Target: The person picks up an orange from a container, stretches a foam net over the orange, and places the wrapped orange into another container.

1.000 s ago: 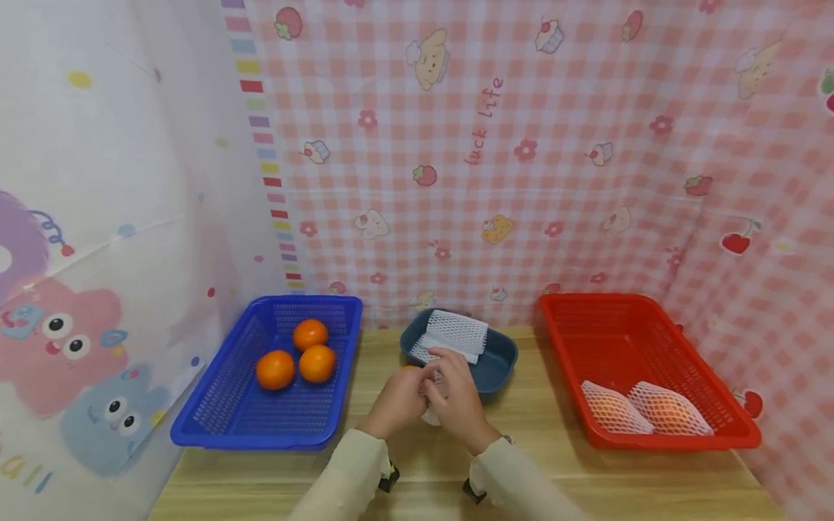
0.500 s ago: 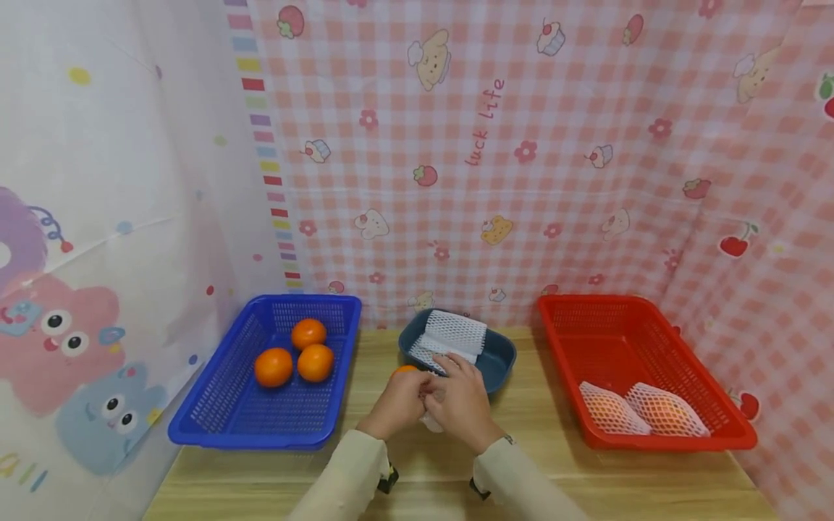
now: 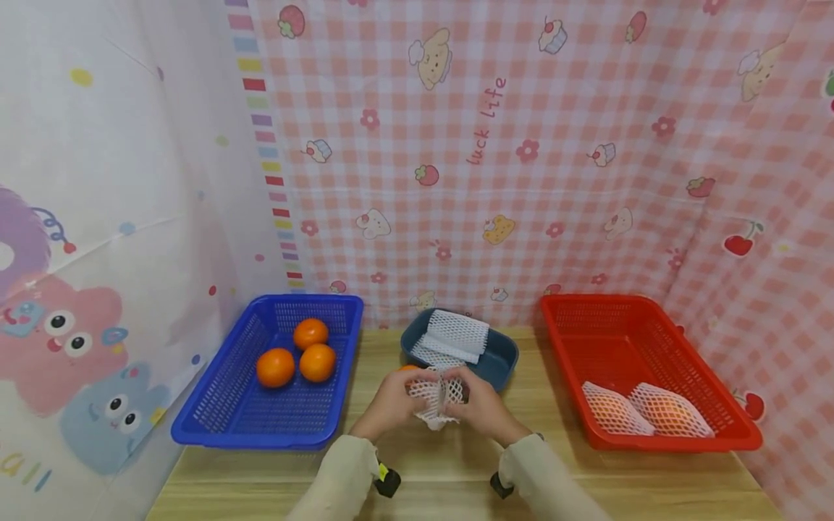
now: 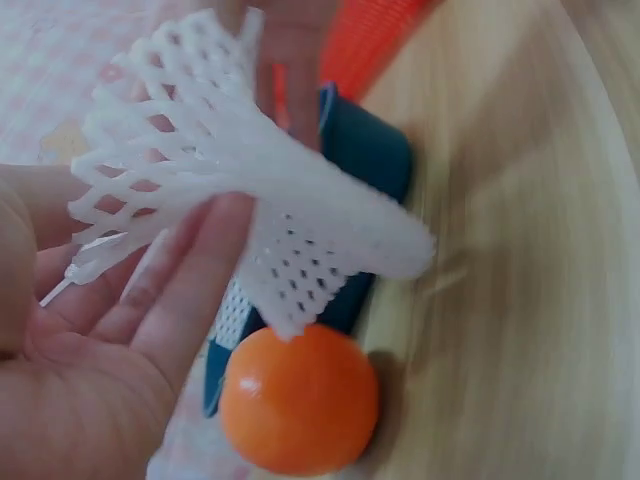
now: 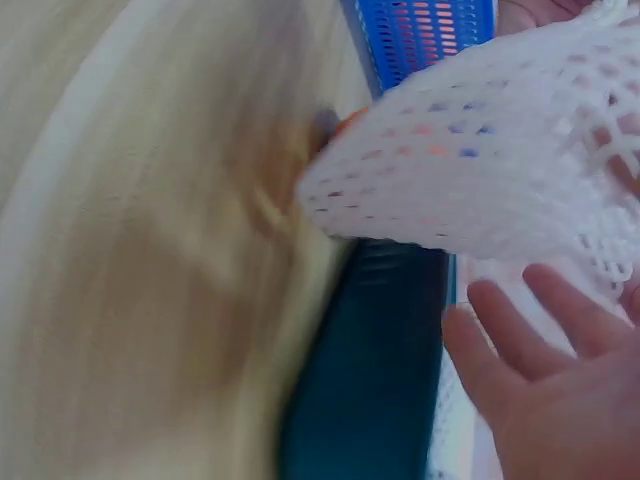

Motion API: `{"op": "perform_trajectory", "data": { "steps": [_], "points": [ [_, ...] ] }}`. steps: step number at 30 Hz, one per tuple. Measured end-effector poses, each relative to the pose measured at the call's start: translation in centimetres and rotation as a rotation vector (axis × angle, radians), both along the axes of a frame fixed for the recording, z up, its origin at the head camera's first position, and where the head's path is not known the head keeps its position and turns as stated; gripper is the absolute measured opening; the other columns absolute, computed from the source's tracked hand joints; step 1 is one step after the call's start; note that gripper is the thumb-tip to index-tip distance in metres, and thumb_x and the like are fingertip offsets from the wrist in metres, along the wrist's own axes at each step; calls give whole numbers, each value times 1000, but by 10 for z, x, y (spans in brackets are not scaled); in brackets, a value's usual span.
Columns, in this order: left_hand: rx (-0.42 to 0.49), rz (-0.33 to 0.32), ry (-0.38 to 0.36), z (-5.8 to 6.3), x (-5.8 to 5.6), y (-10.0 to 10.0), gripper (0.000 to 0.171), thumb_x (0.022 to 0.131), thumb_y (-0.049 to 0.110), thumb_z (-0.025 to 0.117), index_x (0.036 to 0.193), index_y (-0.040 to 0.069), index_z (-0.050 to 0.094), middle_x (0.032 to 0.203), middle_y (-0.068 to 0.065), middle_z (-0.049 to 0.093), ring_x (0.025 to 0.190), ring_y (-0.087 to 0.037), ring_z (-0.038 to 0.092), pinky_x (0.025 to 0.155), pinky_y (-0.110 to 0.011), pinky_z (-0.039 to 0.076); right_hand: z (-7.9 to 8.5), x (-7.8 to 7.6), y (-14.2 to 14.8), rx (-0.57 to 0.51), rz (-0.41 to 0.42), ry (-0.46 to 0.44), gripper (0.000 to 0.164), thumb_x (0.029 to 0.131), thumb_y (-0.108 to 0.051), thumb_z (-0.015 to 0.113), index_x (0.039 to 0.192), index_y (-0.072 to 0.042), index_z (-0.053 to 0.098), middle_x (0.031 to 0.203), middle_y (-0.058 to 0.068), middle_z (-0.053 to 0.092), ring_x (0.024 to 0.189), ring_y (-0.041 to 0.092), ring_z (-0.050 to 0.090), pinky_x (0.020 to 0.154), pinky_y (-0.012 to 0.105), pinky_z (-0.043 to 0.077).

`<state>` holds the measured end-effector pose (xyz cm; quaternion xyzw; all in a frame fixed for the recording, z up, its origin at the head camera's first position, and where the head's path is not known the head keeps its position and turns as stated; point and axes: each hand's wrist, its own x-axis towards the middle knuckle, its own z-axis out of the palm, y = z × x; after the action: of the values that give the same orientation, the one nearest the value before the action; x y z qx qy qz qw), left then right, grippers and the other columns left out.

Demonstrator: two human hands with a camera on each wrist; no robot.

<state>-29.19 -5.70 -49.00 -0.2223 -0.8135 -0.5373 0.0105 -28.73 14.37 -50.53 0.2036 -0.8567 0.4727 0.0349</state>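
Observation:
A white foam fruit net is stretched between both hands above the table, its mouth spread wide and its narrow end hanging toward the person. My left hand grips one side of the mouth; the right hand holds the opposite side. In the right wrist view, some fingers of that hand lie loosely below the net. An orange rests on the table close to the left hand; only its top shows in the head view. Behind the hands stands a dark teal bowl with more folded foam nets.
At the left, a blue basket contains several oranges, one of them toward its left side. A red basket at the right bears two net-covered oranges near its front. A checked curtain hangs behind the table.
The hands were close together over the bunched net. They have since moved apart, drawing its mouth open between them. The baskets and bowl stay where they were.

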Motion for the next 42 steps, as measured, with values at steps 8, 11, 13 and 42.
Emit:
{"op": "perform_trajectory", "data": {
  "steps": [8,11,13,42],
  "points": [
    [264,-10,-115,-5,2,5,46,73,-11,71,119,-3,65,122,-18,61,105,-29,56,85,-37,50,-10,3,-1,-143,83,-24,64,77,-13,83,132,-8,50,129,11,55,113,27,52,92,36,43],
    [317,-3,-104,-12,1,5,45,74,-8,71,118,-1,66,120,-14,61,103,-22,55,83,-29,49,-12,4,-4,-128,38,-15,58,76,-11,83,126,-8,54,124,10,58,109,25,53,91,37,43],
    [329,2,-53,-18,0,5,42,75,-6,71,117,-2,66,117,-12,62,101,-18,56,81,-26,49,-15,3,-6,-98,9,-10,54,76,-9,82,122,-9,55,122,10,60,108,24,54,91,39,42],
    [-183,440,-25,-70,-29,2,78,64,12,89,132,9,51,121,-20,56,104,-37,57,89,-53,45,-40,9,13,22,-133,-34,51,71,-5,81,114,-7,54,117,18,61,104,31,57,93,50,43]
  ]
}}
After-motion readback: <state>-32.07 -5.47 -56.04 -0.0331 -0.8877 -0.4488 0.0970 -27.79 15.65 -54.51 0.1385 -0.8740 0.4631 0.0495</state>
